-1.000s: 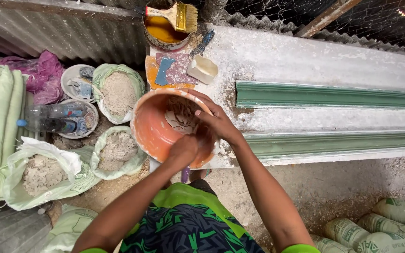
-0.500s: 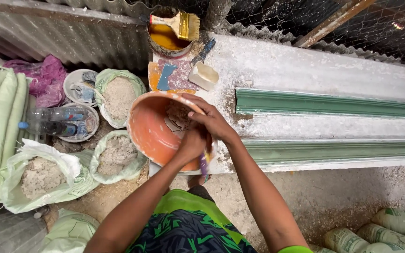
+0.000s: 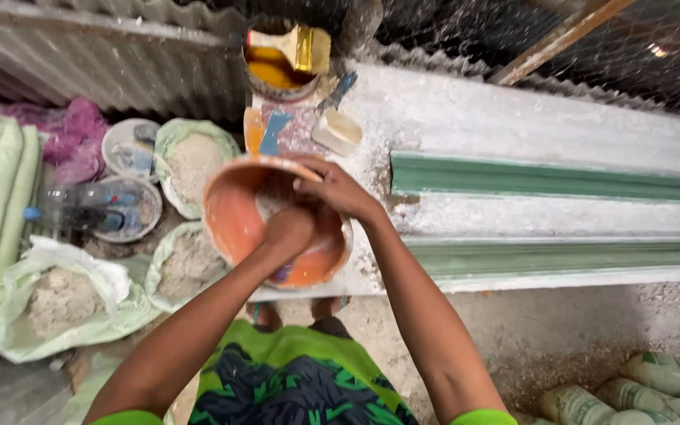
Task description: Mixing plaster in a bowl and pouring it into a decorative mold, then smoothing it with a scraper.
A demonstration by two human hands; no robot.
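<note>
At the bench's (image 3: 529, 126) left end, both hands work inside a tilted orange bowl (image 3: 234, 224), the left hand (image 3: 289, 232) fisted within and the right hand (image 3: 336, 189) curled on its far rim, by a tin (image 3: 277, 75).

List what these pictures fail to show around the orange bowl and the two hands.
Head view only:
- Round orange plastic bowl: contents mostly hidden by both hands.
- Left hand: fingers curl under, grip unclear.
- Right hand: fingertips hidden by the rim.
- Yellow-filled tin: blurred.
</note>
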